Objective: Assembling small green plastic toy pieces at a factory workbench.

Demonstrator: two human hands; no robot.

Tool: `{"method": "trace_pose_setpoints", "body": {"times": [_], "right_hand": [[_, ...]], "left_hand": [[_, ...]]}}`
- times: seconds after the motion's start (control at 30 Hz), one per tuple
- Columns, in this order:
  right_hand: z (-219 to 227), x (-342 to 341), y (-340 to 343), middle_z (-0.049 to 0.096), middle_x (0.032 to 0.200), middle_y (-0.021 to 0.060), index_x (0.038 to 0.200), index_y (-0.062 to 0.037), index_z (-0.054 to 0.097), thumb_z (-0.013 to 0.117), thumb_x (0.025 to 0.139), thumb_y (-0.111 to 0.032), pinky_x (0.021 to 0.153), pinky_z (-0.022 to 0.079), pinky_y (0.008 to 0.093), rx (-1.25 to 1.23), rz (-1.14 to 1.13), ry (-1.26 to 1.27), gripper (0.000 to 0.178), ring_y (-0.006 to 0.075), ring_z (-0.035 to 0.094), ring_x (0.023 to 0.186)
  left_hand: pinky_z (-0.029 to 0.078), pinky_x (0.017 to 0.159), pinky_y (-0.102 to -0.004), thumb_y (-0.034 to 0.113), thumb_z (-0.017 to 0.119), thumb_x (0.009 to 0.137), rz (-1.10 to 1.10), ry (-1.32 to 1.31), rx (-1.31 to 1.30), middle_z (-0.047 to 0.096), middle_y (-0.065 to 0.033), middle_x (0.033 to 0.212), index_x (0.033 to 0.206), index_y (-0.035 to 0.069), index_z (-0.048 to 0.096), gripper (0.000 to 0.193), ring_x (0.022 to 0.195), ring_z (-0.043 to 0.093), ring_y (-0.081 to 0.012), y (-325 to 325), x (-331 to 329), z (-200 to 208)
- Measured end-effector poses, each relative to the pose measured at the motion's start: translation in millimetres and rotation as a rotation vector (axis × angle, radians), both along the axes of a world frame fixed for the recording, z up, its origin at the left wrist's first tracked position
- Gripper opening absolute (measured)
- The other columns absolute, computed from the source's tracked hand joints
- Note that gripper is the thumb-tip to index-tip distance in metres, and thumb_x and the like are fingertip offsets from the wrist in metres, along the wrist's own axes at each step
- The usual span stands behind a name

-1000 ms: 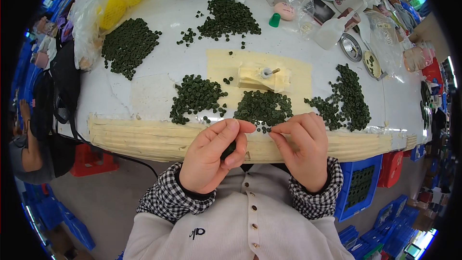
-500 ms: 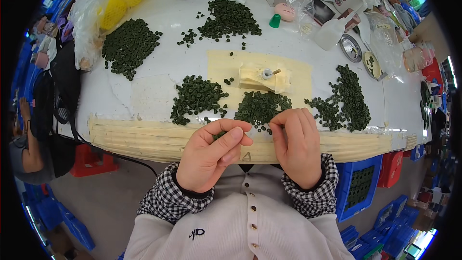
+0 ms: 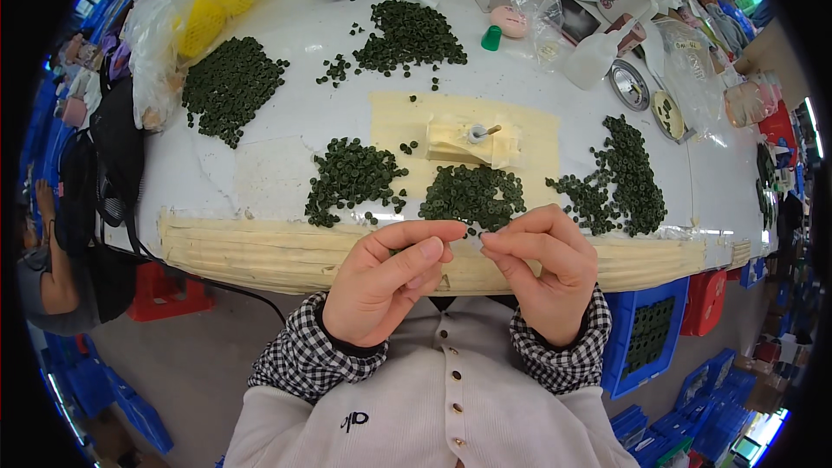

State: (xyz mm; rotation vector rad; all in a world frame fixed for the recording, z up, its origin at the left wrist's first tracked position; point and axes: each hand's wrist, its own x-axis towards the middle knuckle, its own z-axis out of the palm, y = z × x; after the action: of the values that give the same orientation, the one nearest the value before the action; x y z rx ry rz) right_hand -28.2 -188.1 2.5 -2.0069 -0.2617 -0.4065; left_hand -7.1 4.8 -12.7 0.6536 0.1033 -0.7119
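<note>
My left hand [image 3: 386, 282] and right hand [image 3: 542, 273] pinched shut together over the table edge [image 3: 260, 251]; I couldn't tell what they held.

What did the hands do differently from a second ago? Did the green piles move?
Very little changed. The left hand and right hand stay close together at the table edge, fingertips pinching something small between them; the fingers only shifted slightly. The green ring piles and the taped block stayed put.
</note>
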Motion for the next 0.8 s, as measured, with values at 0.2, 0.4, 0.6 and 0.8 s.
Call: {"method": "trace_pose_setpoints", "body": {"times": [0.2, 0.4, 0.6, 0.8], "right_hand": [[-5.5, -0.1, 1.6, 0.068, 0.081, 0.0100, 0.089, -0.0010, 0.070, 0.070, 0.072, 0.008, 0.063, 0.049, 0.0242, 0.246, 0.057, 0.083, 0.019, 0.0150, 0.064, 0.073], [-4.6, -5.8, 7.7, 0.067, 0.084, 0.0096, 0.087, 0.0022, 0.067, 0.068, 0.075, 0.007, 0.068, 0.050, 0.0259, 0.453, 0.071, 0.236, 0.014, 0.0149, 0.063, 0.077], [-10.4, -1.7, 8.6, 0.062, 0.090, 0.0091, 0.087, 0.0019, 0.064, 0.065, 0.077, 0.006, 0.073, 0.046, 0.0261, 0.485, 0.172, 0.217, 0.011, 0.0156, 0.059, 0.082], [-10.9, -1.1, 14.8, 0.062, 0.089, 0.0095, 0.087, 0.0021, 0.064, 0.066, 0.077, 0.004, 0.071, 0.046, 0.0258, 0.473, 0.158, 0.175, 0.011, 0.0160, 0.059, 0.080]], "left_hand": [[0.034, 0.055, -0.0185, 0.010, 0.056, 0.093, -0.016, 0.030, -0.043, 0.065, -0.0084, 0.095, 0.112, 0.001, 0.059, 0.021, 0.058, 0.037, -0.0039, 1.3, 0.5, -2.3], [0.034, 0.054, -0.0182, 0.010, 0.057, 0.093, 0.006, 0.003, -0.032, 0.065, -0.0094, 0.095, 0.106, 0.001, 0.060, 0.017, 0.059, 0.038, -0.0040, -1.7, -2.2, -3.1], [0.033, 0.054, -0.0183, 0.009, 0.057, 0.092, -0.022, 0.010, -0.017, 0.064, -0.0083, 0.090, 0.103, 0.001, 0.062, 0.014, 0.060, 0.039, -0.0041, -2.7, -2.5, -0.3], [0.033, 0.053, -0.0186, 0.008, 0.059, 0.091, 0.000, 0.003, 0.024, 0.063, -0.0064, 0.088, 0.100, 0.000, 0.062, 0.012, 0.062, 0.042, -0.0042, -6.2, -4.2, 0.2]]}}
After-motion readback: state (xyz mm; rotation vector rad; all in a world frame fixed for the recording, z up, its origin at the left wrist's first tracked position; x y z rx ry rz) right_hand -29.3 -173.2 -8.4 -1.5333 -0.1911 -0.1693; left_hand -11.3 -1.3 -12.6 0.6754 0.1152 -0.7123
